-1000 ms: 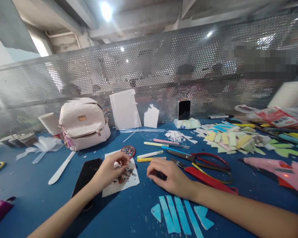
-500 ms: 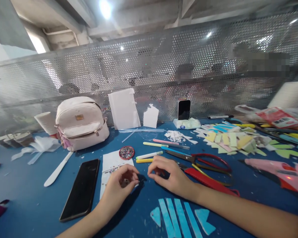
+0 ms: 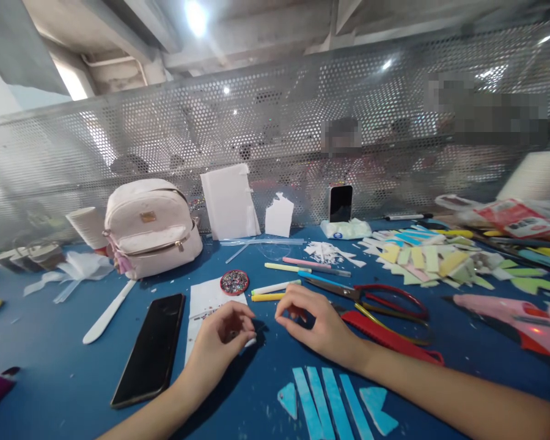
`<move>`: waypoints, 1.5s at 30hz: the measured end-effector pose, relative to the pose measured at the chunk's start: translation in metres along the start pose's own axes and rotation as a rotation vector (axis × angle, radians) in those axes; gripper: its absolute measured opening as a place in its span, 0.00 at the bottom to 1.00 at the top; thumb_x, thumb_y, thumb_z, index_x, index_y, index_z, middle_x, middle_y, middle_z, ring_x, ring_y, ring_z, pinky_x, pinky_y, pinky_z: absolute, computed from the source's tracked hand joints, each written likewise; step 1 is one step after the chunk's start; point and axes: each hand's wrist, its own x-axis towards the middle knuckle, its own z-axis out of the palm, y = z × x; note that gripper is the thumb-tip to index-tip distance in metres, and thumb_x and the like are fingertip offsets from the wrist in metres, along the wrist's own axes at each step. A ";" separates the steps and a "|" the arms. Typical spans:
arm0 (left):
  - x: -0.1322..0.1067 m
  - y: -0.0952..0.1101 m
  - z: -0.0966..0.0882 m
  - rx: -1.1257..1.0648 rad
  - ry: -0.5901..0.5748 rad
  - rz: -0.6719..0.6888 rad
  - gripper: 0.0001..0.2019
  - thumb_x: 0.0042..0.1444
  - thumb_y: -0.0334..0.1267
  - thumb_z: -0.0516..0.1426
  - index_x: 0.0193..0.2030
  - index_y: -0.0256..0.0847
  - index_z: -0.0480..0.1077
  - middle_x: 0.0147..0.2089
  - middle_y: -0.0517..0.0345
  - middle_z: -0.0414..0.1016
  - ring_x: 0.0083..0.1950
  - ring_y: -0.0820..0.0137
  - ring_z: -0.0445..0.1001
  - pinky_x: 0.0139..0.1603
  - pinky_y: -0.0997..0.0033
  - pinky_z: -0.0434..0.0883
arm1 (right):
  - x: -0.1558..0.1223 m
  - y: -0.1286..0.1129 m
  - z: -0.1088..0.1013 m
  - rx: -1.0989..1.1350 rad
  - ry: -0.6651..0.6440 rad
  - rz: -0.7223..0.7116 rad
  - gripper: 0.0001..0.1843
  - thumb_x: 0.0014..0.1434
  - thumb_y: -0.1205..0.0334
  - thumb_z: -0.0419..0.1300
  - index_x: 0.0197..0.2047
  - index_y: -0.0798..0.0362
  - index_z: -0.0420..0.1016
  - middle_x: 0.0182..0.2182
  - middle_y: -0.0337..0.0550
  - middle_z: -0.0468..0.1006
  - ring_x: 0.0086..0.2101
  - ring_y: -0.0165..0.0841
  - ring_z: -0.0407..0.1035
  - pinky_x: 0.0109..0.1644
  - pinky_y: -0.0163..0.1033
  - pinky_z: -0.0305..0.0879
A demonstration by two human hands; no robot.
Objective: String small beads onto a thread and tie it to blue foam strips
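My left hand (image 3: pixel 224 333) hovers over the right edge of a white paper sheet (image 3: pixel 199 296), fingers curled into a pinch. A small white piece (image 3: pixel 250 342) shows at its thumb tip, mostly hidden. To the right, a narrow gap away, my right hand (image 3: pixel 309 321) is curled, thumb and forefinger together; anything between them is too small to make out. Below it lie several blue strips (image 3: pixel 332 397) between a blue triangular head piece (image 3: pixel 287 400) with an eye and a blue tail piece (image 3: pixel 378 409), like a fish. A round red-rimmed dish (image 3: pixel 234 282) of small dark glittery bits rests on the sheet.
A black phone (image 3: pixel 149 348) and a white plastic knife (image 3: pixel 107 315) lie left. Markers (image 3: pixel 275 287), red-handled scissors (image 3: pixel 389 299), a red cutter (image 3: pixel 389 336) and a pink glue gun (image 3: pixel 508 311) lie right. Behind stand a backpack (image 3: pixel 151 226) and paper scraps (image 3: pixel 421 256).
Both hands stay almost in place, still pinched; the right hand has shifted very slightly right. The view has moved a little. Nothing on the table has visibly moved.
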 end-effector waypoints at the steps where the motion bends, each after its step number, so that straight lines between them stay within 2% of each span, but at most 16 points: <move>1: 0.000 0.000 0.000 -0.003 -0.001 0.001 0.08 0.50 0.30 0.62 0.38 0.38 0.71 0.30 0.61 0.72 0.32 0.73 0.71 0.37 0.73 0.68 | 0.000 0.000 0.000 -0.003 -0.009 0.002 0.05 0.63 0.67 0.58 0.34 0.53 0.73 0.29 0.39 0.66 0.30 0.30 0.63 0.33 0.34 0.59; 8: -0.001 0.004 0.002 0.001 0.007 -0.008 0.09 0.49 0.29 0.63 0.38 0.38 0.71 0.30 0.61 0.73 0.32 0.73 0.71 0.36 0.74 0.68 | 0.000 -0.002 0.000 -0.033 -0.029 -0.030 0.05 0.63 0.66 0.58 0.34 0.52 0.72 0.30 0.40 0.67 0.30 0.31 0.63 0.33 0.34 0.60; 45: -0.001 0.001 0.000 -0.024 -0.022 -0.020 0.09 0.48 0.30 0.64 0.38 0.38 0.71 0.30 0.61 0.73 0.32 0.73 0.72 0.37 0.72 0.68 | 0.000 -0.004 -0.001 -0.055 -0.038 -0.015 0.04 0.62 0.67 0.58 0.34 0.53 0.73 0.29 0.39 0.67 0.30 0.31 0.64 0.32 0.33 0.59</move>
